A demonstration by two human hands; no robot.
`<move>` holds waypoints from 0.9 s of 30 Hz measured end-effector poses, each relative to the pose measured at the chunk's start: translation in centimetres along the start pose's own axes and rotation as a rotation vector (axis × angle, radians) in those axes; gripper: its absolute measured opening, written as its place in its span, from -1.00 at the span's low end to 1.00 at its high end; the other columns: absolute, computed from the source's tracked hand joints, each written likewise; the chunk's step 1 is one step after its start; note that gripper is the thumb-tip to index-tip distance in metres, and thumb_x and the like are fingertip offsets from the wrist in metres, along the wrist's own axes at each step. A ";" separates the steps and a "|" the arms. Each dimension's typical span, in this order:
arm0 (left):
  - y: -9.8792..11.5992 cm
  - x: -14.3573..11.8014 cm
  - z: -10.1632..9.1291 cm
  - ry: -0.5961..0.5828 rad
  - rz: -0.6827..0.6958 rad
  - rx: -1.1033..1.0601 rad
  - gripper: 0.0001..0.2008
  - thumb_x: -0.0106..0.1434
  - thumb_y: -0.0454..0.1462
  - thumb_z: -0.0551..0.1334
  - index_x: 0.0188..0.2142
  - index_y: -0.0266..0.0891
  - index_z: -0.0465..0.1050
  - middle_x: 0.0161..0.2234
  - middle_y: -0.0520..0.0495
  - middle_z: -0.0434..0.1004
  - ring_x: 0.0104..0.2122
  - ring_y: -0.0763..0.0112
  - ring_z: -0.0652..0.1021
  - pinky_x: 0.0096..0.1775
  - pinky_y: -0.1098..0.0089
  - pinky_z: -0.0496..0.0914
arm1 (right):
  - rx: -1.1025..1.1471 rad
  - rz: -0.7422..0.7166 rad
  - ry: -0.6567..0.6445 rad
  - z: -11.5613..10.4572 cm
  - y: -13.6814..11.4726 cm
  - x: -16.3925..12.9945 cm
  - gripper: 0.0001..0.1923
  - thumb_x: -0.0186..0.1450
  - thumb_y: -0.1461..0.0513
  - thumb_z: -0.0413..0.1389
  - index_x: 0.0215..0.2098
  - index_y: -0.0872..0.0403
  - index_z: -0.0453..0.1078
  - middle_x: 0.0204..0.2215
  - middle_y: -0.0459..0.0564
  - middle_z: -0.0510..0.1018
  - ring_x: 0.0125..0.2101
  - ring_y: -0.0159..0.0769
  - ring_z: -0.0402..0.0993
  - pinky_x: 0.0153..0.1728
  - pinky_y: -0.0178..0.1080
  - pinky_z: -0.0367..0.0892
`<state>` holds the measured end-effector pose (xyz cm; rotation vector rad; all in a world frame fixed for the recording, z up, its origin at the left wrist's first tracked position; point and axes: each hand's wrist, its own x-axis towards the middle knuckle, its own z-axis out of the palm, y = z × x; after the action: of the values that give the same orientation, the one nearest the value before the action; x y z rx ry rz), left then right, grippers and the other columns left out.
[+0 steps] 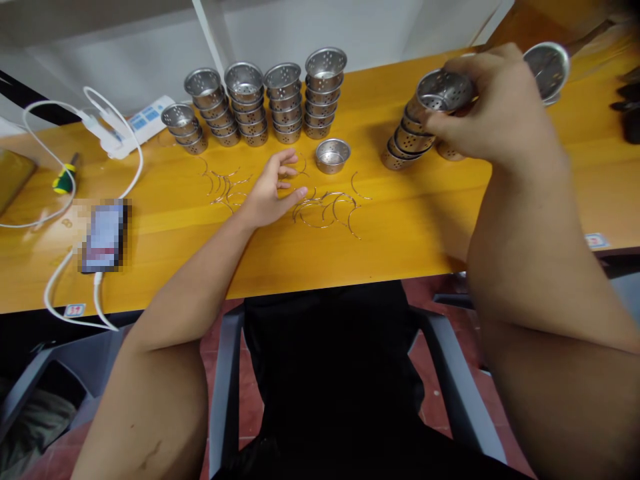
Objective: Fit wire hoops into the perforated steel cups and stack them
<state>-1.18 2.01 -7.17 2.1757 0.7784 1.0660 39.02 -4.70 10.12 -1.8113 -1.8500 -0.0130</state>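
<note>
One green-and-yellow screwdriver [64, 181] lies at the left, with a phone [104, 235] nearer the table's front edge and a white power strip [145, 127] further back. Next, five stacks of perforated metal cups [246, 100] stand along the back of the yellow table [400, 233], the leftmost shortest. Loose curved wires [327, 195] lie in front; among them is the left hand [270, 193], its fingers loosely spread around nothing visible, though whether it touches the wood I cannot tell. A lone cup [333, 157] sits just beyond. Further right, a leaning stack [414, 141] stands under the top cup [445, 93], whose wall the right hand [500, 107] pinches between thumb and fingers. Because that stack tilts, a slow, straight movement without sideways push would likely suit it best, and a second hand could steady the lower cups. Past the right knuckles shows another cup [547, 70].
</note>
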 end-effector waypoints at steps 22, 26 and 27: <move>0.4 0.1 -0.3 -0.036 -0.003 0.011 -0.04 0.50 0.29 0.48 0.65 0.06 0.17 0.58 -0.38 0.47 0.36 -0.01 0.70 0.18 0.06 0.73 | 0.325 -0.530 0.495 0.4 -0.3 -0.8 -0.21 0.67 -0.33 0.20 0.27 0.18 0.81 0.22 0.57 0.72 0.29 0.36 0.70 0.29 0.31 0.61; 0.5 0.1 -0.2 -0.034 -0.012 -0.012 -0.07 0.49 0.28 0.50 0.62 0.10 0.19 0.58 -0.36 0.49 0.34 0.04 0.71 0.15 0.09 0.74 | 0.333 -0.508 0.216 1.0 -3.4 -1.2 -0.57 0.75 -0.15 0.21 0.14 -0.05 0.76 0.04 0.30 0.78 0.08 0.17 0.71 0.31 0.27 0.60; 0.6 0.1 -0.3 -0.032 -0.023 -0.008 -0.07 0.50 0.27 0.50 0.63 0.07 0.20 0.59 -0.37 0.48 0.34 0.04 0.71 0.16 0.10 0.74 | 0.309 -0.519 0.072 1.6 -4.1 -1.0 -0.63 0.74 -0.11 0.26 0.12 -0.05 0.74 0.09 0.28 0.76 0.00 0.11 0.71 0.29 0.24 0.61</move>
<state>-1.20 1.74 -6.57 2.1672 0.7814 1.0183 34.57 -5.40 9.81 -1.0826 -2.0855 0.0162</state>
